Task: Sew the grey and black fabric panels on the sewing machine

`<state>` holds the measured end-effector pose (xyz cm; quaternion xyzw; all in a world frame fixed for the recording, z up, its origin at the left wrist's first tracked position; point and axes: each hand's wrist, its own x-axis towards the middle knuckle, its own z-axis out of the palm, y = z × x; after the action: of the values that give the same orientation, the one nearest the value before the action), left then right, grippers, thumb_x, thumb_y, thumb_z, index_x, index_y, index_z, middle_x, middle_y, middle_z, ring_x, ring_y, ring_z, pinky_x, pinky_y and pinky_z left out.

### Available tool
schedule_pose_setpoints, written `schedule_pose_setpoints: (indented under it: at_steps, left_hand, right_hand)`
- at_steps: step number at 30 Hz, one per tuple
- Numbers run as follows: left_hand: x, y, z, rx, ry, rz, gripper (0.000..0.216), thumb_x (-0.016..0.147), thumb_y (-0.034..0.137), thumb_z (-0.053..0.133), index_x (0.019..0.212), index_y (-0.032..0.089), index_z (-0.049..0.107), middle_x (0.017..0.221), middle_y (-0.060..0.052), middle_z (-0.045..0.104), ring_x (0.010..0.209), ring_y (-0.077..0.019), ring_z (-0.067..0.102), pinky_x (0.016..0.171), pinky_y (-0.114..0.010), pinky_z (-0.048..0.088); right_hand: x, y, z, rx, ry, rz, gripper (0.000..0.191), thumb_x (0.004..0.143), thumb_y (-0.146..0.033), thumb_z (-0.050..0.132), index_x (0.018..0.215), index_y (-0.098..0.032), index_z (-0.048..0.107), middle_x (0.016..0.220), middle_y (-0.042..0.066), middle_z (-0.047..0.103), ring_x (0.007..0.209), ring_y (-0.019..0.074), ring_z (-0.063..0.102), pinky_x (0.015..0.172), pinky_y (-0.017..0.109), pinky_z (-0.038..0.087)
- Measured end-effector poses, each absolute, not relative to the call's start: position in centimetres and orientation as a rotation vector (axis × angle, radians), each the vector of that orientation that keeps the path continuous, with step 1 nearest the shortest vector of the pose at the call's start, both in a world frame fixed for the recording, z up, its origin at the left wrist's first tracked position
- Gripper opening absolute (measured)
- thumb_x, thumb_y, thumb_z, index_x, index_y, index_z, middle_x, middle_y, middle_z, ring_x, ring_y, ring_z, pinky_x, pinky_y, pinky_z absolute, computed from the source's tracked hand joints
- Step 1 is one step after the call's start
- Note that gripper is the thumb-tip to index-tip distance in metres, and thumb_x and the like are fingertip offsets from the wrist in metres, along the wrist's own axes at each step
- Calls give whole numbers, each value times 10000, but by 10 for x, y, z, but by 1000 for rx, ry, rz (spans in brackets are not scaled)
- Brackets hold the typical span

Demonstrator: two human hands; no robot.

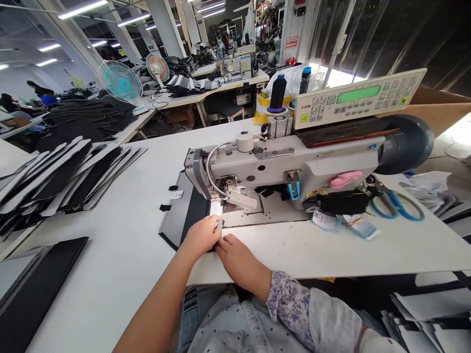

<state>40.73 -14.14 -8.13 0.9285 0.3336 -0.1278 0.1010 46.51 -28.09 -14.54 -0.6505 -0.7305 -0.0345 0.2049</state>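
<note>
A dark grey fabric panel [186, 208] lies flat on the white table [140, 245] under the needle end of a grey industrial sewing machine [287, 164]. My left hand [201, 234] rests on the panel's near edge, its fingers pinched on a small white label [216, 211] just below the presser foot. My right hand [237, 257] lies beside it at the table's front edge, fingers curled against the fabric; I cannot make out what it grips.
A fanned stack of black and white cut panels [55, 176] fills the table's left. Blue-handled scissors [395, 203] and paper tags [346, 224] lie to the machine's right. A control panel [358, 98] and thread cones [278, 93] stand above the machine. Other workstations and fans are behind.
</note>
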Motion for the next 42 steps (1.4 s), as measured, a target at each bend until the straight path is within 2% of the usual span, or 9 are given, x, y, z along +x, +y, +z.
schedule_pose_setpoints:
  at_steps: [6,14,19,22,25,28,32,38,42]
  left_hand:
    - [378,-156,-96,2683,951,-207,383,840,165,446,1179,295,569,1150,-33,632,1015,-172,605,783,-251,441]
    - [399,-151,-108,2756,1062,-117,374,886,167,399,1198,275,574,1100,-44,615,935,-171,615,707,-245,438]
    - [415,-133,-109,2782,1063,-88,341,895,174,402,1152,267,606,1098,-38,620,910,-174,623,699,-256,448]
    - [419,-124,-118,2851,1001,38,317,893,151,407,1089,242,639,1088,-39,628,923,-169,618,754,-262,467]
    - [417,-119,-126,2967,950,171,350,886,122,425,1127,248,645,1063,-41,647,947,-189,601,812,-294,481]
    - [414,-116,-130,3098,918,185,434,870,85,430,1221,264,614,1021,-47,665,898,-218,584,760,-332,496]
    - [411,-111,-129,3168,817,197,478,847,41,428,1232,257,612,1019,-53,669,862,-224,568,724,-342,493]
    - [412,-99,-138,3101,708,523,359,869,83,436,1124,217,650,1057,-87,636,976,-223,556,887,-357,448]
    - [420,-88,-140,3069,740,572,245,896,157,427,956,177,664,998,-114,622,977,-240,547,883,-370,429]
  right_hand:
    - [475,-264,-148,-1921,-1950,-102,205,830,-33,517,991,-125,605,959,107,592,931,237,500,843,375,445]
    - [493,-241,-152,-1968,-1882,-36,257,827,-48,533,1072,-92,600,989,115,588,929,235,498,863,367,439]
    - [505,-224,-157,-1994,-1779,-43,220,870,-97,518,1066,-104,616,1016,120,602,906,230,516,866,370,447]
    - [509,-220,-162,-1981,-1702,-70,236,894,-111,490,1098,-126,609,1062,123,613,947,230,534,887,379,452]
    - [509,-225,-165,-1973,-1624,-89,256,904,-96,459,1109,-143,605,1121,123,613,1009,227,543,912,379,453]
    - [508,-232,-164,-1959,-1607,-72,250,903,-90,456,1092,-150,608,1144,117,611,1058,228,536,943,379,448]
    - [507,-235,-164,-1952,-1621,-79,263,890,-76,454,1085,-148,614,1173,121,601,1118,244,510,988,395,431]
    - [507,-233,-162,-1932,-1583,-67,281,864,-59,457,1069,-159,621,1138,116,609,1080,240,517,955,398,449]
    - [509,-232,-161,-1887,-1553,-76,260,847,-48,473,1003,-175,638,1086,95,622,1027,225,524,932,385,453]
